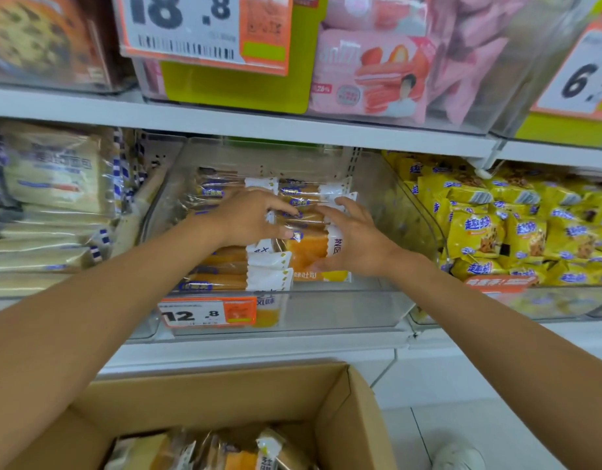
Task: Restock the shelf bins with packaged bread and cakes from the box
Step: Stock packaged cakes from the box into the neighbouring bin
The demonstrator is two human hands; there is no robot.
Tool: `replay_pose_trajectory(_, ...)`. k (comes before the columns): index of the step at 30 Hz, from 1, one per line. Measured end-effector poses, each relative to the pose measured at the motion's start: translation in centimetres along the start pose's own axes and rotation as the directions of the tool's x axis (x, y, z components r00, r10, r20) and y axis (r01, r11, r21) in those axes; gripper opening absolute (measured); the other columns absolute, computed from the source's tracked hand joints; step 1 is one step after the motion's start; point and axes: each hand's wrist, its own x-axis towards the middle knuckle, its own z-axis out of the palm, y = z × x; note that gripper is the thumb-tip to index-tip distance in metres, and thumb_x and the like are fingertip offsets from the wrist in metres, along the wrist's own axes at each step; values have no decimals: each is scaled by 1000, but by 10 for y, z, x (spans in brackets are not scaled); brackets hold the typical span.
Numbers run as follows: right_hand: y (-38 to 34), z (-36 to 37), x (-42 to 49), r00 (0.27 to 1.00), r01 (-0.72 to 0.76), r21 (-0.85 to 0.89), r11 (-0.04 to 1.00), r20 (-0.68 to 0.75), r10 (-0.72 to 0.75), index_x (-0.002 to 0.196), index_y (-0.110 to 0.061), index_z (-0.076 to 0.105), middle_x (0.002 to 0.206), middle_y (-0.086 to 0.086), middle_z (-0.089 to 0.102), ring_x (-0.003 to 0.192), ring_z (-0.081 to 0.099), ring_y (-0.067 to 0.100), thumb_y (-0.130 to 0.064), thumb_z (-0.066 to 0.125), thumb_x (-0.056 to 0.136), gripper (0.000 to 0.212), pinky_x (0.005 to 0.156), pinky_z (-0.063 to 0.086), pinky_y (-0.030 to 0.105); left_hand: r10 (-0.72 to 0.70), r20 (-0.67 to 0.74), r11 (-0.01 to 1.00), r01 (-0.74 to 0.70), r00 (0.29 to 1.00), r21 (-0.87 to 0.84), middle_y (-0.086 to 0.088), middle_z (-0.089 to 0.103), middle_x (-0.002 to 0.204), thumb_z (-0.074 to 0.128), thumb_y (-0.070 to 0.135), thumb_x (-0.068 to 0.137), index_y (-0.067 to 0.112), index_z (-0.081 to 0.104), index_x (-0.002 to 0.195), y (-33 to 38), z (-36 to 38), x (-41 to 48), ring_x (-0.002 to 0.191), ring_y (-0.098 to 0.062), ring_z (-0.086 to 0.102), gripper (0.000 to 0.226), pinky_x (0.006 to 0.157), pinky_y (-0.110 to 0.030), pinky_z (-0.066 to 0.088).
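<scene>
Inside the clear bin (326,310) on the middle shelf, both hands meet over one cake pack (306,250), an orange sponge in a clear wrap with a white end. The left hand (255,215) lies across the row beside it, and its fingertips and thumb seem to pinch the pack's upper left corner. The right hand (355,240) spans the other side, fingers spread along the top edge and thumb tucked under the lower one, so the pack is held from both sides. That two-sided hold probably serves to square the pack with its neighbours. The stocked packs (221,266) already lie in two neat columns with their white ends turned one way, and this one is being fitted into the right column. The bin's right part shows only bare clear wall, so there looks to be room for more.

Below, the cardboard box (224,398) stands open near the shelf, within easy reach, with more packs (197,449) of the same kind in it. A price tag (208,313) marked 12.8 sits on the bin's front. Yellow snack bags (496,232) fill the bin to the right, and toast bags (55,184) are stacked to the left.
</scene>
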Motion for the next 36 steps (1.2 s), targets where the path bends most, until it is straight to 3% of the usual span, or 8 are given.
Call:
replay_pose_trajectory(5, -16, -9, -18, 983, 16, -2, 1000, -183, -16, 147, -35, 38, 157, 2, 26, 147, 17, 21, -53, 75, 77, 81, 118, 20, 40, -83, -88, 978, 64, 993, -199, -1, 59, 136, 61, 43, 94, 26, 65, 126, 14, -6, -18, 125, -18, 52, 37, 106, -34, 40)
replay_pose_trajectory(8, -37, -6, -41, 924, 105, 73, 992, -376, -71, 128, -25, 58, 127, -2, 51, 98, 53, 8, -32, 75, 82, 49, 92, 47, 30, -109, -252, 968, 45, 962, -245, 3, 68, 105, 63, 30, 95, 17, 72, 106, 32, -8, -49, 99, -11, 60, 19, 92, -32, 49)
replay_pose_trajectory(13, -80, 19, -92, 855, 218, 44, 975, -491, -169, 100, -15, 62, 90, -6, 51, 69, 48, 12, -18, 66, 85, 16, 62, 42, 30, -172, -366, 964, 81, 915, -252, 9, 62, 70, 62, 24, 91, 18, 67, 83, 54, -3, -120, 68, -14, 60, 11, 64, -30, 47)
replay_pose_trajectory(17, -96, 74, -138, 928, 255, 129, 958, -311, -205, 95, -16, 61, 82, -5, 55, 64, 46, 6, -14, 64, 85, 10, 62, 44, 32, -307, -216, 918, 229, 927, -324, 12, 55, 68, 60, 26, 93, 18, 66, 85, 49, 30, -188, 62, -6, 50, 12, 61, -28, 38)
replay_pose_trajectory(20, -88, 138, -170, 985, 171, 111, 979, -14, -171, 101, -15, 62, 88, -5, 58, 75, 54, 13, -14, 60, 88, 13, 69, 46, 31, -435, -10, 858, 411, 900, -307, 9, 64, 88, 58, 33, 95, 18, 70, 96, 22, 80, -235, 83, -11, 59, 19, 75, -31, 49)
replay_pose_trajectory(25, -46, 245, -193, 935, -81, 74, 994, 352, 50, 126, -19, 58, 121, 2, 58, 107, 57, 19, -24, 59, 94, 33, 86, 47, 29, -581, 198, 719, 612, 790, -329, 3, 69, 103, 57, 30, 97, 19, 71, 99, -36, 153, -297, 87, -10, 61, 18, 78, -28, 50)
replay_pose_trajectory(30, -12, 321, -184, 897, -291, 117, 949, 379, 228, 141, -11, 48, 143, 10, 48, 131, 46, 28, -19, 65, 92, 52, 106, 41, 35, -674, 283, 558, 722, 682, -410, 3, 66, 90, 60, 25, 95, 22, 66, 80, -76, 205, -325, 87, -16, 61, 16, 74, -30, 47)
replay_pose_trajectory(36, 20, 369, -149, 823, -380, -85, 921, 424, 379, 135, -7, 48, 135, 18, 55, 124, 52, 36, -21, 62, 92, 47, 96, 44, 37, -704, 367, 368, 754, 608, -543, 1, 62, 81, 62, 11, 95, 10, 66, 90, -95, 239, -340, 79, -18, 59, 6, 73, -28, 47)
